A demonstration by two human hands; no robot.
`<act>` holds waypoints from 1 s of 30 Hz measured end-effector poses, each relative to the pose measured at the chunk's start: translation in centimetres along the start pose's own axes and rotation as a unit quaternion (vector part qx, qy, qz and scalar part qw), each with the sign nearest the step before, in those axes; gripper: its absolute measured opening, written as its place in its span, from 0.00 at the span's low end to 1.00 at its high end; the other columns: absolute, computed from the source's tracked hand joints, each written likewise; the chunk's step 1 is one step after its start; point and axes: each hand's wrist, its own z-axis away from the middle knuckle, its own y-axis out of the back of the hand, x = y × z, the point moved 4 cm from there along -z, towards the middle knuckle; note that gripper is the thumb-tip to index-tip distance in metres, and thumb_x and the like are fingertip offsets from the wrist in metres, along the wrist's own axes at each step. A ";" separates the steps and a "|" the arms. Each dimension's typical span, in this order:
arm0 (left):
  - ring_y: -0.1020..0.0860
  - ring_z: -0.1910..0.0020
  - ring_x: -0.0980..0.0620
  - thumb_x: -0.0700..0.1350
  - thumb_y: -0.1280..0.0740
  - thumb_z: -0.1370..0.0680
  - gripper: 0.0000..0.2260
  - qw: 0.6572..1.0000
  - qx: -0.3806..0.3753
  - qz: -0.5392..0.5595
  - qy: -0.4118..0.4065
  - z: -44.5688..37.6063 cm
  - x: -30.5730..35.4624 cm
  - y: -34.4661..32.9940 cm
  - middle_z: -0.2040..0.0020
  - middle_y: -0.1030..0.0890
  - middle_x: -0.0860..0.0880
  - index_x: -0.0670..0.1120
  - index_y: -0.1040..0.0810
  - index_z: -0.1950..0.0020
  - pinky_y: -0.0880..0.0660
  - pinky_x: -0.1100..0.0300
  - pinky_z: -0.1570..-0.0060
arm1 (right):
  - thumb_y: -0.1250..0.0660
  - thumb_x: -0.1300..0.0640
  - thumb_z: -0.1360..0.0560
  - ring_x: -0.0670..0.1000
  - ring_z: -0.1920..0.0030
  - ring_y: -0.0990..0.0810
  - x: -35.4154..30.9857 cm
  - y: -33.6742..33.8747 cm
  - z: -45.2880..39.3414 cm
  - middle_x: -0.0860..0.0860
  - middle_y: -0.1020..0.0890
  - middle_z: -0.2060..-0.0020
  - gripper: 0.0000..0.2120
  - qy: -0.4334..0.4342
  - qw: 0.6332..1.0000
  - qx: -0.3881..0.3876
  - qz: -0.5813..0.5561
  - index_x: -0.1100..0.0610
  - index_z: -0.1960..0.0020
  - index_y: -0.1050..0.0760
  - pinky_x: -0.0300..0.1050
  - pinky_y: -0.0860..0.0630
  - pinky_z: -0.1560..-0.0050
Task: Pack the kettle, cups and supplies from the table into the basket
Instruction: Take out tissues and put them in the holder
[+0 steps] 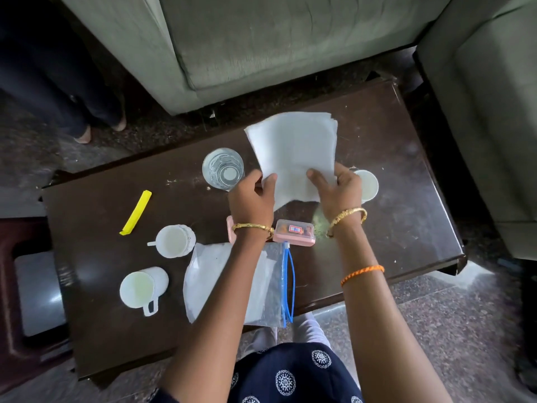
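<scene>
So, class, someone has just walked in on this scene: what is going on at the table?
A person stands at a dark table, holding a stack of white paper napkins up with both the left hand and the right hand. Three white cups, a glass, a yellow clip, a small pink box and a zip bag lie on the table. No basket or kettle is in view.
</scene>
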 end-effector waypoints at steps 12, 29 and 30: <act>0.42 0.78 0.55 0.37 0.31 0.27 0.17 0.995 0.097 -0.027 -0.018 -5.5 2.0 -2.2 0.72 0.23 0.36 0.43 0.36 0.71 0.39 0.66 0.76 | 0.35 0.58 0.24 0.44 0.60 0.21 -3.0 -3.5 -4.4 0.45 0.20 0.60 0.04 0.087 0.996 0.009 0.004 0.55 0.50 0.23 0.46 0.20 0.56; 0.26 0.54 0.43 0.43 0.31 0.27 0.04 0.978 0.102 -0.179 -0.043 -5.3 0.0 -3.9 0.61 0.18 0.44 0.43 0.19 0.57 0.39 0.58 0.69 | 0.34 0.61 0.27 0.55 0.62 0.28 -2.4 -4.5 -6.0 0.61 0.21 0.64 0.10 0.143 0.968 -0.019 0.206 0.67 0.64 0.25 0.45 0.32 0.64; 0.26 0.53 0.44 0.43 0.30 0.27 0.03 0.977 0.108 -0.178 -0.041 -5.4 -0.1 -4.0 0.62 0.17 0.45 0.45 0.18 0.56 0.38 0.58 0.69 | 0.33 0.61 0.27 0.55 0.61 0.29 -2.5 -4.7 -6.1 0.61 0.21 0.64 0.10 0.153 0.962 -0.017 0.225 0.67 0.63 0.25 0.45 0.34 0.64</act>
